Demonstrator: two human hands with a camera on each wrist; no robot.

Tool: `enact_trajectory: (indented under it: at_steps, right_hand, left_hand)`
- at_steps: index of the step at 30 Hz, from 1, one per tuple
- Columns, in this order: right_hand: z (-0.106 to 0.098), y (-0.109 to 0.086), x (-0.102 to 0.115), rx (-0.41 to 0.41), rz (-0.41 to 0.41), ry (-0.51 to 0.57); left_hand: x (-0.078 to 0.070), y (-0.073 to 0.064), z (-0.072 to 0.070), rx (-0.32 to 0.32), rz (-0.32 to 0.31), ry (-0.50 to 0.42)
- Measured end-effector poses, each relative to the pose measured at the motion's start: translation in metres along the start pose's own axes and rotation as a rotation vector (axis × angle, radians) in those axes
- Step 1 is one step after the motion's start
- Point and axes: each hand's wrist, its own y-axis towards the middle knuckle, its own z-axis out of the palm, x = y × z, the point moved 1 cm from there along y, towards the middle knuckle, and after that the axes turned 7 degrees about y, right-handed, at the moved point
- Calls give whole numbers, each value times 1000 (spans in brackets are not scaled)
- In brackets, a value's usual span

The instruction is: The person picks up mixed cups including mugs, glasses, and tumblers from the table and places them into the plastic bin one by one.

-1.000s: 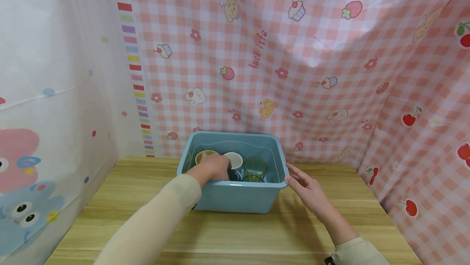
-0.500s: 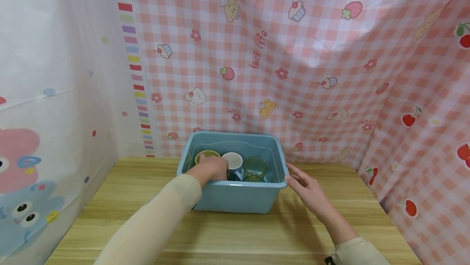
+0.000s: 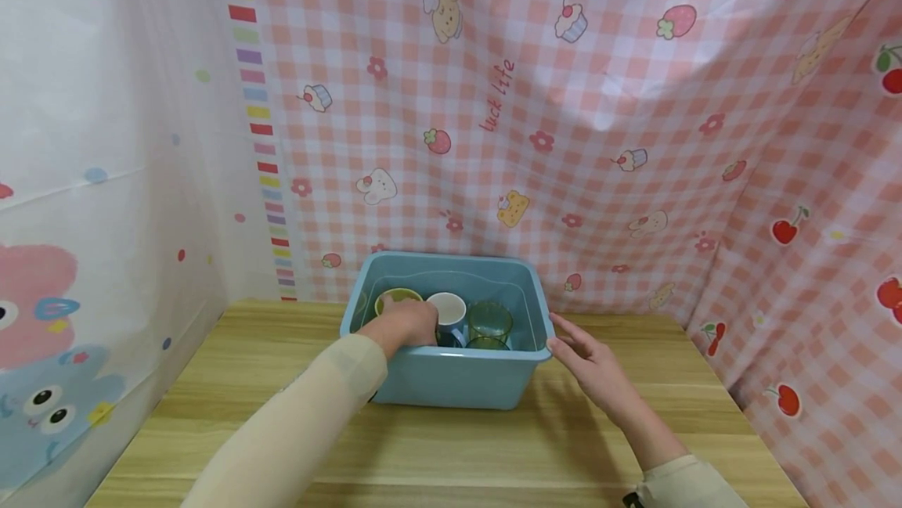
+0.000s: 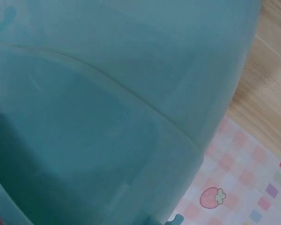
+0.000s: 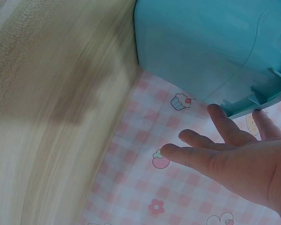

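A blue plastic bin [image 3: 458, 379] stands on the table with cups inside. My left hand [image 3: 409, 322] reaches down into its front left part, and its fingertips are hidden, so I cannot tell what they hold. Behind that hand shows a yellow-green cup [image 3: 398, 294]. Just right of it are a mug [image 3: 447, 309] with a white inside and a light blue handle, and a dark cup [image 3: 448, 340] partly covered. Two greenish clear glasses [image 3: 490, 320] sit farther right. My right hand [image 3: 592, 363] touches the bin's right rim with extended fingers, also seen spread in the right wrist view.
The wood-grain table [image 3: 451, 453] carries the bin near its back edge. A pink checked cloth [image 3: 493, 101] hangs close behind, and a white printed cloth [image 3: 106, 179] hangs at the left. The bin's wall [image 4: 107, 117] fills most of the left wrist view.
My left hand has shifted slightly left inside the bin, uncovering more of the white-lined mug and its handle. My right hand keeps its place at the rim.
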Motion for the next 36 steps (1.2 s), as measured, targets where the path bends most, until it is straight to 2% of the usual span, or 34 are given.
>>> enact_trajectory:
  at_steps: [6, 14, 22, 27, 36]
  right_hand:
    - [0, 0, 0, -3, 7, -4]
    - [0, -1, 0, 0, 14, -6]
    - [0, -1, 0, -3, 20, -11]
    - [1, -1, 0, -7, 27, -20]
    - [1, -1, 0, -6, 26, -14]
  left_hand:
    - [6, 17, 9, 4, -6, 18]
    - [-3, -10, -3, -36, -19, -44]
    - [2, -10, -3, -112, -13, -38]
    - [11, -16, -6, -159, -7, -96]
    - [26, -24, -5, -289, -17, -163]
